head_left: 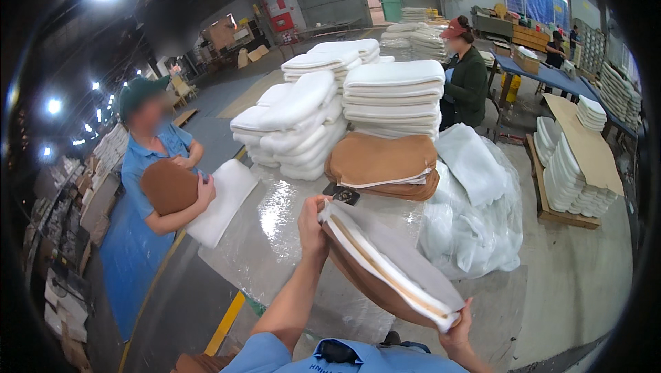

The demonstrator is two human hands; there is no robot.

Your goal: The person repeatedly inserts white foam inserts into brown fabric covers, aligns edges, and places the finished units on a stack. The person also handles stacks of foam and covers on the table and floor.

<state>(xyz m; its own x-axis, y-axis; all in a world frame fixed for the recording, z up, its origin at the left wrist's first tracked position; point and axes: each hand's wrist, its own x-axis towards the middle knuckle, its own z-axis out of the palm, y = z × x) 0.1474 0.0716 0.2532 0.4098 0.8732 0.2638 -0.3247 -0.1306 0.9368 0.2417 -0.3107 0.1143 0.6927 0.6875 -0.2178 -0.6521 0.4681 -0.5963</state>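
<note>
Between my two hands hangs a brown cushion cover [348,259] with a grey face and a long edge showing white and tan layers. My left hand [315,225] grips its upper left corner. At its lower right end my right hand [456,330] pinches the other corner. The cover is tilted, slanting down to the right above the plastic-covered table [265,256]. Just beyond it lies a stack of brown cushion covers [381,156]. A small black object [345,196] sits in front of that stack, close to my left hand.
Tall stacks of white pads [394,94] stand behind the brown ones. A clear plastic bag of white pads [471,225] bulges at the right. At left, a co-worker [155,146] holds a brown cushion [169,187] beside a white pad [224,201]. Another person [468,87] stands beyond.
</note>
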